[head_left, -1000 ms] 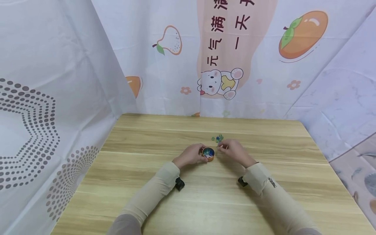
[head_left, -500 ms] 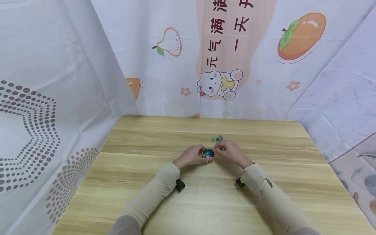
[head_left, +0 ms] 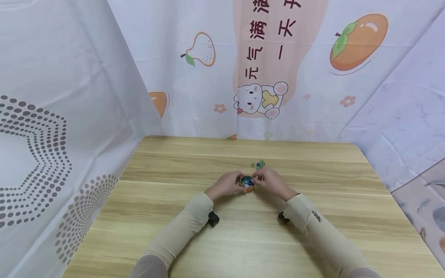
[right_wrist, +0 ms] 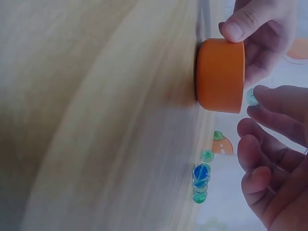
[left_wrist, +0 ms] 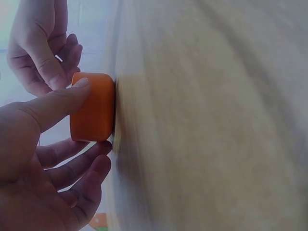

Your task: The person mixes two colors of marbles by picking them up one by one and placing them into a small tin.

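My left hand (head_left: 227, 183) holds a small round orange bowl (left_wrist: 94, 108) on the wooden table, its thumb along the near side and fingers around the other. In the head view, blue and clear marbles (head_left: 246, 180) show inside the bowl. Between thumb and forefinger, my right hand (head_left: 272, 183) pinches a pale green glass marble (right_wrist: 251, 97) right at the bowl's open top. The other fingers of that hand are loosely curled. Just beyond the bowl lie several loose marbles (right_wrist: 201, 173), mostly green with some blue.
The wooden table (head_left: 222, 239) reaches to a white printed curtain (head_left: 194, 85) at the back. More patterned cloth (head_left: 69, 116) hangs at the left side. A black wrist device (head_left: 213, 219) sits below the left cuff, another (head_left: 283, 217) below the right.
From beside the loose marbles, my right hand has moved left to the bowl's rim, carrying the pinched marble. My left hand and the bowl have stayed in place.
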The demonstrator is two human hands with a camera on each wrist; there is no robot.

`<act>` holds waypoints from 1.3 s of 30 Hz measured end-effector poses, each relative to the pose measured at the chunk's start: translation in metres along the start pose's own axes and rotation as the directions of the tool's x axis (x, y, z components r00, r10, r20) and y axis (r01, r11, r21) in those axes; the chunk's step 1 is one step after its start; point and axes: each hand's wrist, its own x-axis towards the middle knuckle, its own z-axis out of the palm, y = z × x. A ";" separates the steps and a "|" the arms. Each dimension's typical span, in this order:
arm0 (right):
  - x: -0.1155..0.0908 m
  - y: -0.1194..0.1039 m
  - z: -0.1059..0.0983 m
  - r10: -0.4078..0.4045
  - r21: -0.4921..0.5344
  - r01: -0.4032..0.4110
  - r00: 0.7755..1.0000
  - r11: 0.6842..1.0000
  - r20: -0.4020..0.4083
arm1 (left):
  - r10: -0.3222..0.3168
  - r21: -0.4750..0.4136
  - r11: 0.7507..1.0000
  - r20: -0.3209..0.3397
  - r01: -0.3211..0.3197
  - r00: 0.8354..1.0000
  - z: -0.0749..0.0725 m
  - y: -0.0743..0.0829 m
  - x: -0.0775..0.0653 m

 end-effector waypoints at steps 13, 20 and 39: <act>-0.001 -0.001 0.003 0.006 -0.014 -0.005 1.000 1.000 0.020 | 0.001 0.011 1.000 0.003 -0.001 1.000 -0.001 0.001 0.000; -0.001 0.001 0.005 -0.002 -0.015 0.002 1.000 1.000 0.029 | 0.002 0.001 1.000 -0.004 -0.002 1.000 -0.001 0.001 0.000; -0.002 0.012 -0.011 0.034 0.014 -0.033 0.999 0.999 -0.036 | -0.003 0.012 1.000 0.007 0.003 1.000 -0.002 0.001 0.000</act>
